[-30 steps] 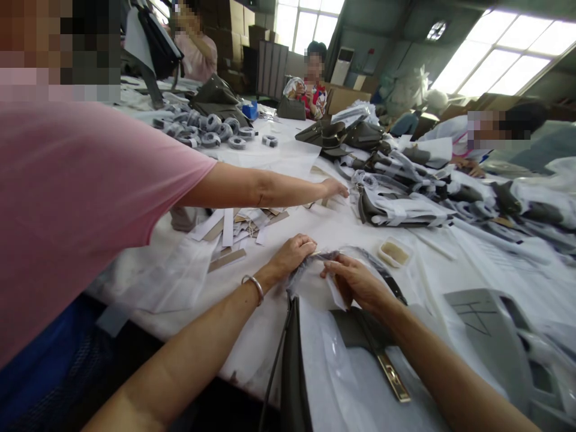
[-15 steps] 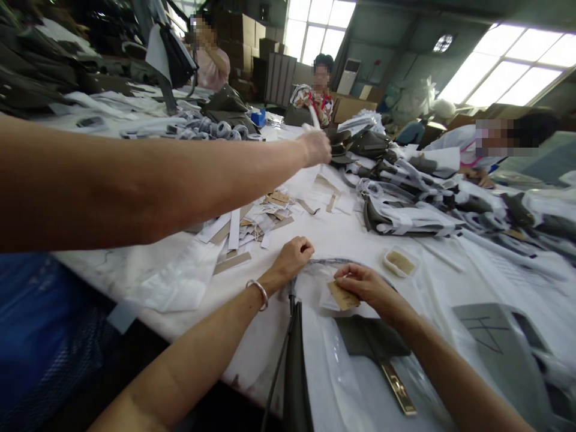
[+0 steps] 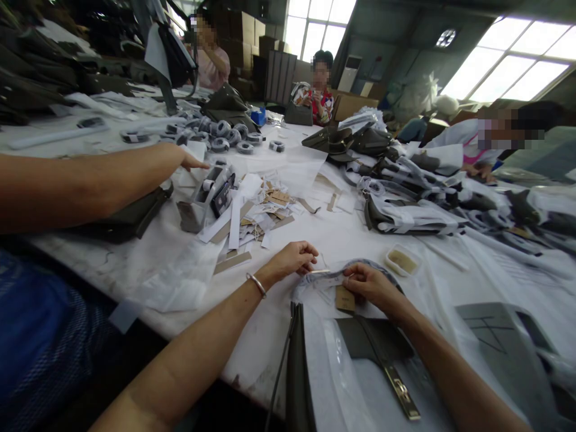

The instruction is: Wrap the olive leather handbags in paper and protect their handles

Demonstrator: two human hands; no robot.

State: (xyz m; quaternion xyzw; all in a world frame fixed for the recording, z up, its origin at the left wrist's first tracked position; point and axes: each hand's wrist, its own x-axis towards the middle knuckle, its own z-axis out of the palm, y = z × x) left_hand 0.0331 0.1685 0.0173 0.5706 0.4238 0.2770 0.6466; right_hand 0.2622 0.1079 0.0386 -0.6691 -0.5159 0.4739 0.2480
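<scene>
A dark handbag [image 3: 373,345] lies before me, with white paper and clear plastic over its body and a gold clasp [image 3: 402,393] on its strap. Its wrapped handle [image 3: 328,277] arches away from me. My left hand [image 3: 294,259], with a bangle at the wrist, is by the handle's left side, fingers loosely bent and apart. At the handle's right side, my right hand [image 3: 366,285] pinches at a brown hang tag [image 3: 345,299], which hangs just below the fingertips. Whether the fingers grip its string or its edge is hidden.
A pile of tags and paper strips [image 3: 270,210] lies ahead. A co-worker's arm [image 3: 135,174] reaches in from the left beside a grey boxy thing [image 3: 209,198]. Wrapped bags [image 3: 418,198] are heaped right. A small tray [image 3: 402,261] sits near my right hand. Other people sit around the table.
My left hand has loosened from a fist. My right hand has shifted slightly right, and the tag now hangs lower. The co-worker's arm has drawn back left; a grey boxy thing now shows beside the tags.
</scene>
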